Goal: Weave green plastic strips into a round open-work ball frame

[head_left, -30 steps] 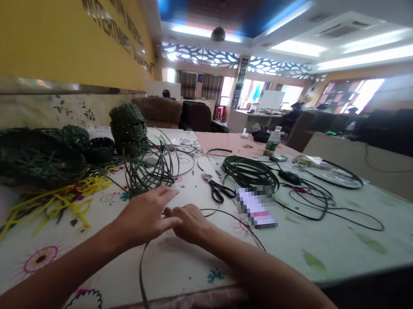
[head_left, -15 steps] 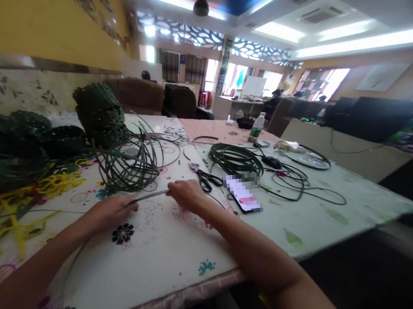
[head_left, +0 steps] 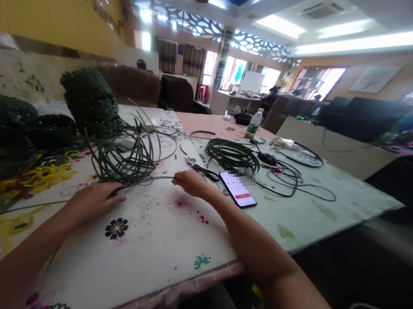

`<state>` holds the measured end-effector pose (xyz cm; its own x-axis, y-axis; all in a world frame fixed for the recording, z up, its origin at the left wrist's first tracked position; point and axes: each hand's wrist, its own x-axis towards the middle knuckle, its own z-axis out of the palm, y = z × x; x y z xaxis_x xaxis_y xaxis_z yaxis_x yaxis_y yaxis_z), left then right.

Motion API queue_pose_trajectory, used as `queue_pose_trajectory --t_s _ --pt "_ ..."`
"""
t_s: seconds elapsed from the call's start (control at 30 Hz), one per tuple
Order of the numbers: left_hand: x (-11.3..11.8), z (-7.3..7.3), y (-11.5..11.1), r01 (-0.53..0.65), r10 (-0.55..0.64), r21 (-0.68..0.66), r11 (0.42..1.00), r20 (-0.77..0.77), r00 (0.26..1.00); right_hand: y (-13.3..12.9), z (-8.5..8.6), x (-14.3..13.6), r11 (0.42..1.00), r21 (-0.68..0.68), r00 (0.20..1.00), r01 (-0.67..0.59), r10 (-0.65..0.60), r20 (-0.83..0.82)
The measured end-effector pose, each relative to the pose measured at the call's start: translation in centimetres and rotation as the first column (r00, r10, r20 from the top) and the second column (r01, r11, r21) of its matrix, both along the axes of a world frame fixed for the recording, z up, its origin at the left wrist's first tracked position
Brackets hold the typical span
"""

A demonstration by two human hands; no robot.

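Note:
A thin dark-green weaving strip (head_left: 148, 180) runs between my two hands, a little above the floral tablecloth. My left hand (head_left: 102, 199) is closed around it, and one length trails off past the wrist to the left. At the strip's other end, my right hand (head_left: 190, 181) pinches it between thumb and fingers. Just behind the hands stands a loose, open bundle of bent green strips (head_left: 123, 156). Black-handled scissors (head_left: 204, 169) lie beyond my right hand, partly hidden by it. Close to the right forearm rests a lit phone (head_left: 237, 189).
Coiled green strips (head_left: 230, 154), a computer mouse (head_left: 267, 158) with its cable and a plastic bottle (head_left: 255, 122) lie to the right. At the back left are stacked dark-green woven baskets (head_left: 90, 103) and yellow strips (head_left: 51, 174). The table's front edge (head_left: 191, 289) is near me.
My hands have drawn farther apart, showing a longer stretch of strip between them. The left hand has moved left. The camera view has shifted slightly.

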<state>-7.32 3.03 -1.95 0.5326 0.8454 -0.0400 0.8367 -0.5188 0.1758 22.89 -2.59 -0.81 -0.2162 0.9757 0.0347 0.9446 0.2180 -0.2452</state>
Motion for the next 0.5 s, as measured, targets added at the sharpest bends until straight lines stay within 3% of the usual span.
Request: queue_pose_trajectory --t_s 0.13,0.23,0.3,0.4,0.5 --pt "1.5 -1.1 -1.4 0.102 -0.111 0.117 0.988 0.078 0.991 -1.1 -1.0 -3.7 0.997 -0.027 0.986 -0.075 0.078 0.147" --pt "2.8 -1.9 -2.2 0.274 -0.287 0.088 0.958 0.2 0.937 -2.2 -1.5 -5.8 0.985 -0.027 0.971 -0.168 0.17 0.167" --pt "3.5 -2.2 -2.7 0.32 -0.328 0.072 0.945 0.259 0.909 -2.6 -1.5 -6.2 0.977 -0.018 0.966 -0.214 0.214 0.146" --pt "3.7 -2.1 -2.9 0.189 -0.197 0.054 0.98 0.244 0.95 -2.4 -0.9 -5.2 0.981 0.001 0.98 -0.193 0.193 0.05" --pt "3.0 -1.8 -2.3 0.01 -0.013 0.014 1.0 0.215 0.977 -1.2 -0.4 -2.6 0.989 0.022 0.977 -0.147 0.149 -0.155"
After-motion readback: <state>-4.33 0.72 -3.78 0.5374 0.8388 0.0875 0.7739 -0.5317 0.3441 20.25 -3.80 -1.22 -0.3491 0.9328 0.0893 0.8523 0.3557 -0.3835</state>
